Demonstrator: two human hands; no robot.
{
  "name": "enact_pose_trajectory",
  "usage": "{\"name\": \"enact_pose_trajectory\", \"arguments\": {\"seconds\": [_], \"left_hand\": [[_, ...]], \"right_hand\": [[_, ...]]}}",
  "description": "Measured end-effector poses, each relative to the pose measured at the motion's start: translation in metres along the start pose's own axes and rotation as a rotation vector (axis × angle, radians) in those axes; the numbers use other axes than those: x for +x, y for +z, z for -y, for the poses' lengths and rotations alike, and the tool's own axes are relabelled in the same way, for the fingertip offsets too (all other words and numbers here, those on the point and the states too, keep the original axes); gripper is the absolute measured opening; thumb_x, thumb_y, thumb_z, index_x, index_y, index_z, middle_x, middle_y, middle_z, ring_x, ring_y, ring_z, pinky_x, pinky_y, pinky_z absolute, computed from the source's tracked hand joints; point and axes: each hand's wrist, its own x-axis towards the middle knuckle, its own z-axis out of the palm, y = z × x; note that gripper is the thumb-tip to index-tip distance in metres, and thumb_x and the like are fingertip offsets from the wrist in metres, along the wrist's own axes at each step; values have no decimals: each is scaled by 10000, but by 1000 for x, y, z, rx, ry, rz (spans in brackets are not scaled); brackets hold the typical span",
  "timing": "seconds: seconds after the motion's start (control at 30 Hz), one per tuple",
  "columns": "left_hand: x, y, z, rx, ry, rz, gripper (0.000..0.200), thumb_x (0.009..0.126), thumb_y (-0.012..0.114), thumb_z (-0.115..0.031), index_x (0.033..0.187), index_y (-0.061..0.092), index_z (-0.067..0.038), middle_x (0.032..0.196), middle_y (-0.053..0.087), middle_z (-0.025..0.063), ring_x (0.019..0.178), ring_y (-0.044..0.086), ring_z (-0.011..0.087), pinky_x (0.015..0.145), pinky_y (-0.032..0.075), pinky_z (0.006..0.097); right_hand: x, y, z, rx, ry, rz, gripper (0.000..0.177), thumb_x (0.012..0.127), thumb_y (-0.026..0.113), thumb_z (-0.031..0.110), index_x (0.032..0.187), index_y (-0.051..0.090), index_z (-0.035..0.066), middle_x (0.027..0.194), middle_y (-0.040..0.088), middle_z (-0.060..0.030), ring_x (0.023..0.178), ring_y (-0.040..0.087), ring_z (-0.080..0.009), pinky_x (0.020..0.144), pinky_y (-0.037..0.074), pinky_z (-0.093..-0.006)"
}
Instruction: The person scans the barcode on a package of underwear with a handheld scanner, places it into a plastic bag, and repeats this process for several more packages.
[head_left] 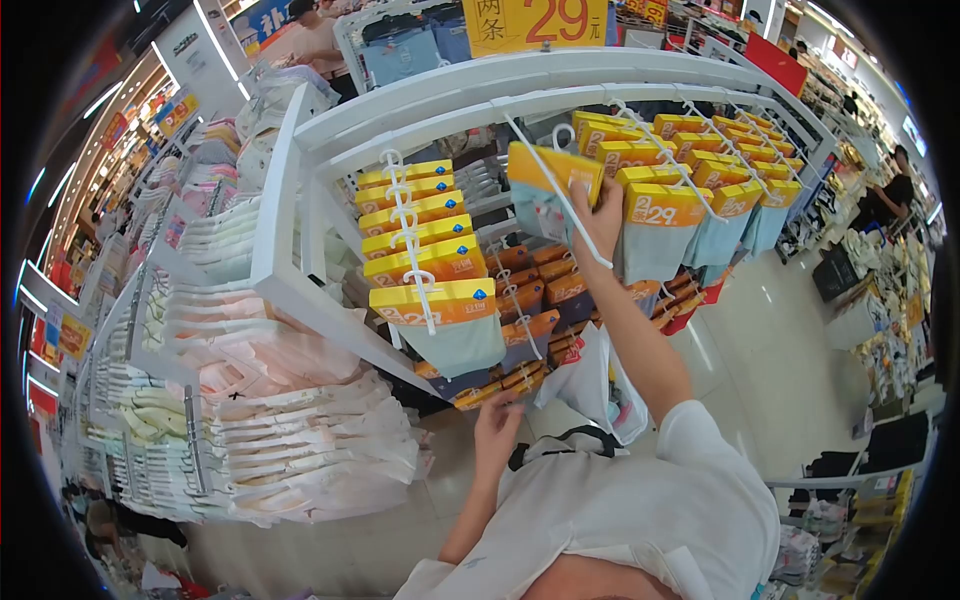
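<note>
My right hand (603, 215) is raised to the rack and closed on the edge of a garment pack (545, 205). This pack has a yellow header card and pale fabric below; it tilts beside an empty-looking white display hook (560, 190). My left hand (495, 425) is lower, with fingers loosely apart and slightly blurred. It is near the lower row of orange-topped packs (520, 385), and I see nothing held in it. Similar light-blue packs (655, 235) hang right of my right hand. Another row of yellow-carded packs (440, 310) hangs on the left.
The white rack frame (275, 220) surrounds the hooks. Pale hanging clothes (310, 440) crowd the left side. A white plastic bag (595, 385) hangs in front of my body. A yellow price sign (535, 25) stands above. Another person (890, 190) is far right on the tiled floor (770, 330).
</note>
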Motion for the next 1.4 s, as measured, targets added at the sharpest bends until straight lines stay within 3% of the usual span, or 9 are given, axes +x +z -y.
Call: {"name": "enact_pose_trajectory", "arguments": {"seconds": [0.23,0.33,0.43,0.63,0.87,0.97,1.13,1.27,1.4], "left_hand": [[43,45,-93,463,627,70,588,805,674,-118,1308,398,10,1341,414,124,1227,446,251,1026,354,357],[55,67,-100,204,529,267,715,758,708,-101,1354,330,11,1401,347,162,1269,384,291,1045,323,372],[47,81,-88,-64,291,404,684,811,680,-149,1362,306,8,1356,403,128,1249,417,253,1042,330,367],[76,67,-79,-560,-284,211,337,902,590,-134,1195,501,9,1109,598,103,991,595,184,841,482,306],[79,71,-81,-674,-240,269,359,882,585,-75,1214,481,15,1124,597,126,992,613,230,866,499,361],[83,72,-79,-633,-230,288,384,881,592,-72,1230,460,17,1158,581,130,1015,602,231,878,492,353],[103,73,-67,-290,23,267,529,871,641,-169,1294,404,44,1256,515,152,1155,507,232,1004,373,341],[88,73,-47,10,163,-29,545,885,594,-83,1351,335,26,1370,408,175,1283,391,252,1093,254,365],[48,76,-35,110,162,-74,514,857,623,-107,1314,417,7,1353,432,173,1237,437,258,1057,324,374]], "right_hand": [[-114,-48,37,-1,129,-254,303,871,624,121,1096,478,-23,1018,534,-131,937,527,-186,816,442,-305],[-163,-73,26,-262,60,-188,290,838,638,80,1075,498,-13,1014,542,-142,960,546,-211,840,451,-312],[-191,-87,41,-347,-319,65,382,782,667,57,1112,490,-16,1124,546,-172,1049,549,-279,941,411,-355],[-198,-101,67,-501,-213,507,484,709,707,56,1154,535,-23,1284,474,-199,1204,466,-368,998,393,-426],[-154,-135,44,-653,-151,39,456,817,654,101,1228,497,-21,1242,520,-168,1111,534,-266,948,409,-341],[-132,-141,30,37,495,267,374,900,582,122,1232,494,-28,1154,581,-105,1048,554,-166,915,423,-287],[-107,-125,3,176,404,172,349,923,563,121,1228,492,-33,1095,600,-72,991,555,-116,871,430,-246],[-70,-91,-7,156,256,101,323,917,573,125,1186,510,-43,1047,611,-83,952,556,-115,841,437,-247],[-30,-45,-9,246,176,62,358,920,576,160,1192,495,-58,1047,604,-104,962,545,-142,846,433,-268]]}}
